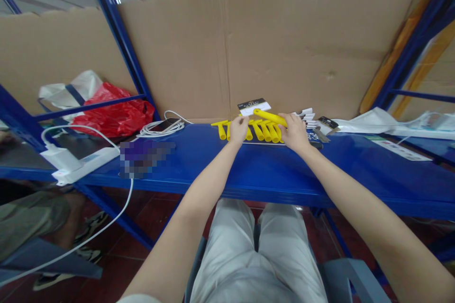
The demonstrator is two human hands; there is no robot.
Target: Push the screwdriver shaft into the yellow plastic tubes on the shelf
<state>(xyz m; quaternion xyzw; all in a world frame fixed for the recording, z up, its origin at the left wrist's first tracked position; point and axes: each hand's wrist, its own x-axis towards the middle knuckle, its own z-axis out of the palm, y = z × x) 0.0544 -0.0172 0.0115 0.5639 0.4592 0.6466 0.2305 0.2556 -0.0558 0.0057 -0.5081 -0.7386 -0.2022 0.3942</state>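
Observation:
Several yellow T-shaped handles lie side by side in a row on the blue table. Fingers closed, my left hand is over the left part of that row; what it pinches, if anything, is too small to make out. My right hand is wrapped round one end of a yellow handle, which is raised above the right part of the row and points to the left. Behind the row is a black and white card. White pieces lie just beyond my right hand.
To the left are a phone with a coiled white cable, a red plastic bag and a white power strip. Cardboard stands behind the table. White bags lie at right. A person's leg shows at lower left.

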